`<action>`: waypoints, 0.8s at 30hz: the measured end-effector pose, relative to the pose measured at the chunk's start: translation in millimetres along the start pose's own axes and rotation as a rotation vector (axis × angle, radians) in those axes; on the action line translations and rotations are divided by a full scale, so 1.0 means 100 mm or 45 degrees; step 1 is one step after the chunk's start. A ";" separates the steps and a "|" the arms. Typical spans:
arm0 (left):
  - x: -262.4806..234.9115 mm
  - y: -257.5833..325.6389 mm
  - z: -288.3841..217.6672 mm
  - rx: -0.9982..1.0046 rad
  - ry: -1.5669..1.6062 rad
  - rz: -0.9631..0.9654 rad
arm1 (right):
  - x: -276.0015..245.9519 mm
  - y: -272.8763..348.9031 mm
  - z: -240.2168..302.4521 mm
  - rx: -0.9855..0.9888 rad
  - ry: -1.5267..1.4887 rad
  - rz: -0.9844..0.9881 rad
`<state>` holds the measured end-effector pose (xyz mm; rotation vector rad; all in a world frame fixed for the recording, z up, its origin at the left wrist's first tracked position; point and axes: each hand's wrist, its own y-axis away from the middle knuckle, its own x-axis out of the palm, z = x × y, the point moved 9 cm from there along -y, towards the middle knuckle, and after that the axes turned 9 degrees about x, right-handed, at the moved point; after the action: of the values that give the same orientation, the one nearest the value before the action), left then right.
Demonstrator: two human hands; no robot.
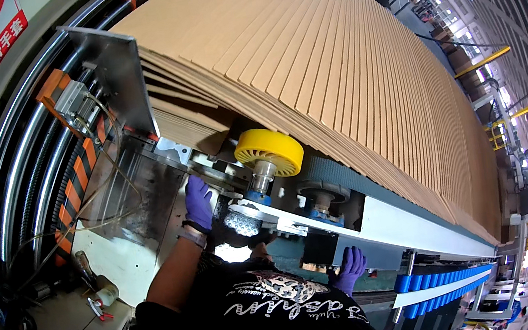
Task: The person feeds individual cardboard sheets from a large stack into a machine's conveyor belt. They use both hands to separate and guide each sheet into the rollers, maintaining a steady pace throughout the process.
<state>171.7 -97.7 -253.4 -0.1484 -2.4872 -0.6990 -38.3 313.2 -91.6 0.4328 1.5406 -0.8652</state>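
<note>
Two purple-gloved: left hand (198, 201) flat on grey machine frame (146, 188) | right hand (351, 266) curled, grip unclear

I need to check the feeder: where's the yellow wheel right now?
The yellow wheel sits mid-frame in the head view, under the front edge of the cardboard stack, just up and right of the gloved left hand.
</note>
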 end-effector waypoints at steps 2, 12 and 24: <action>-0.28 -0.32 0.30 -0.165 -0.005 -0.124 | 0.02 0.01 -0.01 -0.015 0.026 -0.001; 0.81 -2.86 0.23 0.258 1.144 -0.067 | 0.11 0.01 -0.11 -0.206 0.304 -0.310; 0.51 -2.38 0.23 0.066 0.562 -0.061 | 0.03 -0.02 -0.02 -0.019 0.071 -0.016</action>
<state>59.2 -292.9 -349.6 0.0789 -2.0871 -0.6101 -41.5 312.4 -94.4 0.4400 1.6011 -0.8573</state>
